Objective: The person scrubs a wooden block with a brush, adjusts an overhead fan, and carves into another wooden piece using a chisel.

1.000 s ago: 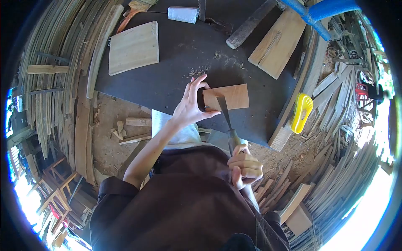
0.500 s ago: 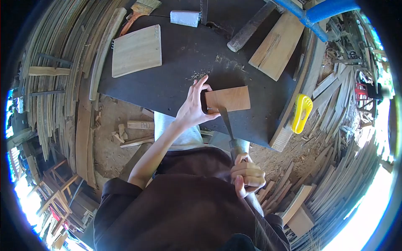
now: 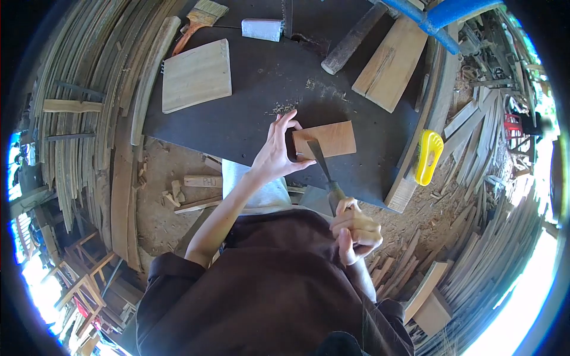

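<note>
A reddish-brown wooden block (image 3: 337, 138) lies near the front of the dark worktable. My left hand (image 3: 274, 149) grips its left end, thumb on the near side and fingers round the far side. My right hand (image 3: 356, 232) is wrapped round the wooden handle of a chisel (image 3: 322, 162). The blade slants up and to the left, its tip over the block's top face near the left end; whether it touches the wood I cannot tell. Wood shavings (image 3: 284, 109) are scattered just beyond my left fingers.
On the dark worktable (image 3: 202, 133) lie a square board (image 3: 197, 76), a paintbrush (image 3: 199, 21), a pale wrapped block (image 3: 262, 29), a mallet-like wooden tool (image 3: 350, 44) and a split plank (image 3: 392, 65). A yellow brush (image 3: 428, 158) sits at the right edge. A blue metal frame (image 3: 439, 21) crosses the top right corner.
The chisel in my right hand has moved slightly forward, so its tip lies farther onto the block's top face. My left hand keeps its hold on the block.
</note>
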The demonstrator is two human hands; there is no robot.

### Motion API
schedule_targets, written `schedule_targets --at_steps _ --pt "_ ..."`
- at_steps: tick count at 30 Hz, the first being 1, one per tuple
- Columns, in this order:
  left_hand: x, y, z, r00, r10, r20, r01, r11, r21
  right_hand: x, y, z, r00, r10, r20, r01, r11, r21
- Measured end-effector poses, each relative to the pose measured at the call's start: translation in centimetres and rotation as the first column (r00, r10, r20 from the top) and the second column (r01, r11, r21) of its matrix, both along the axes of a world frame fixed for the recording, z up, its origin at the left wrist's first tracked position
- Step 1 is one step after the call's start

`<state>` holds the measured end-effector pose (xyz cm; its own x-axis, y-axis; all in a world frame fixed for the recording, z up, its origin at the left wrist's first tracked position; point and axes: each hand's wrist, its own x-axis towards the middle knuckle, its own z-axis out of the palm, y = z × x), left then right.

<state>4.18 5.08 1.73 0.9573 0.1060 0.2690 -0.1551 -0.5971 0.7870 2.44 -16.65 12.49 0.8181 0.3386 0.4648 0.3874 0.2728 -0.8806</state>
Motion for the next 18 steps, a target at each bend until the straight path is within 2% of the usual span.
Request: schedule_targets --at_steps 2,4,6,10,12,16,18 --pt "-0.1 0.1 -0.3 1.000 -0.004 -0.011 0.004 1.000 0.002 -1.4 -0.5 -0.3 0.999 0.006 0.036 -0.010 0.994 0.111" --pt "0.2 0.2 -0.2 1.000 0.003 -0.020 -0.003 1.000 -0.007 -1.3 -1.1 0.6 0.989 0.090 0.117 -0.096 0.994 0.052" --pt "0.1 0.1 -0.2 0.999 -0.002 -0.039 0.001 1.000 -0.013 -1.2 -0.9 0.5 0.997 0.047 0.055 -0.050 0.997 0.065" --pt "0.1 0.0 -0.2 1.000 -0.003 0.001 0.003 1.000 -0.005 0.6 0.6 0.3 0.995 0.063 0.077 -0.065 0.997 0.034" --pt "0.1 0.0 -0.3 1.000 0.004 0.020 -0.004 1.000 -0.005 -0.3 0.4 1.0 0.999 0.031 0.033 -0.031 0.999 -0.013" --pt "0.1 0.1 -0.4 1.000 0.005 -0.016 -0.005 1.000 -0.003 -0.5 0.0 0.6 0.984 0.102 0.145 -0.111 0.992 0.057" --pt "0.0 0.0 -0.3 1.000 0.002 0.000 -0.002 1.000 -0.009 0.0 0.7 -0.2 0.991 0.068 0.114 -0.075 0.996 0.054"
